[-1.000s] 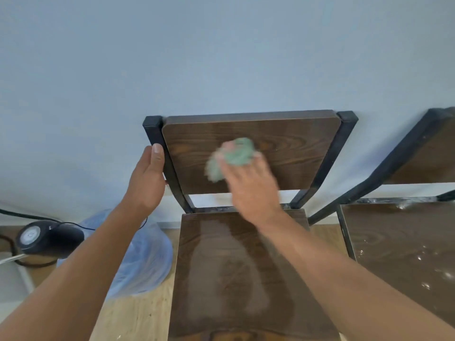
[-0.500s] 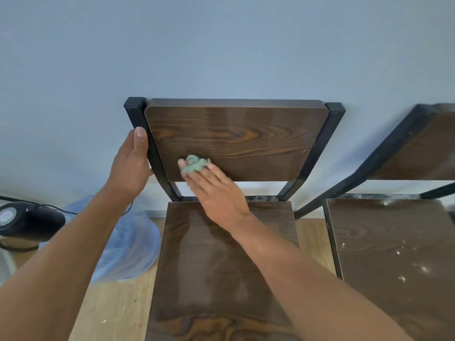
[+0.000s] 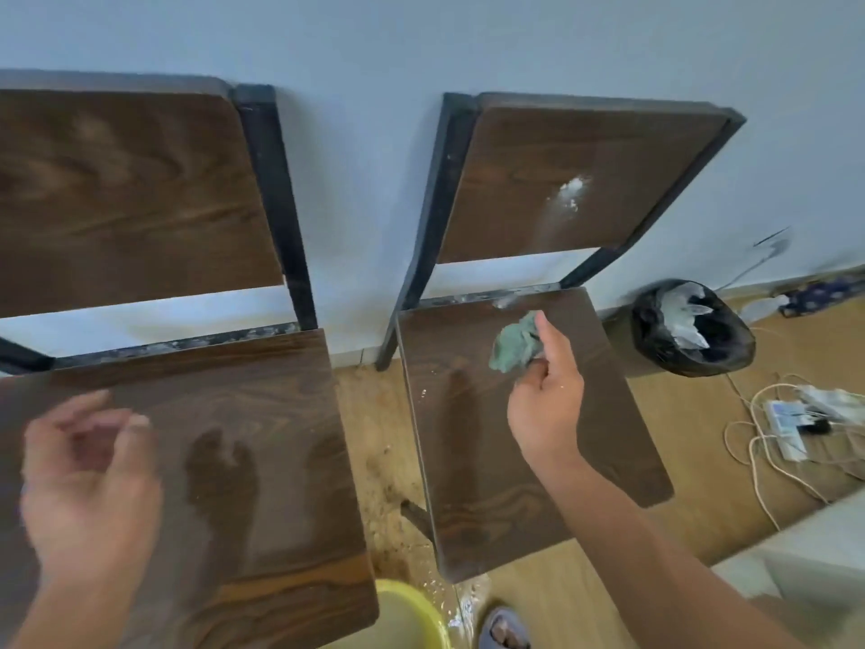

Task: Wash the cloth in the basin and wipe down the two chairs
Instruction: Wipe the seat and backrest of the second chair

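Two wooden chairs with black metal frames stand side by side against a pale blue wall. The left chair (image 3: 196,461) fills the left half of the frame, its seat streaked with damp patches. The right chair (image 3: 538,414) sits at centre right, with a white powdery smear (image 3: 572,196) on its backrest and white specks along the back edge of the seat.

The right hand (image 3: 545,400) grips a crumpled green cloth (image 3: 517,344), fingers closed around it, over the rear part of the right chair's seat. The left hand (image 3: 89,480) hangs blurred over the left chair's seat at lower left, fingers loosely curled and empty.

The rim of a yellow basin (image 3: 412,611) shows at the bottom edge between the chairs. A black-lined waste bin (image 3: 692,330) stands to the right of the right chair, and tangled white cables (image 3: 767,437) lie on the wooden floor (image 3: 692,508) at the far right.
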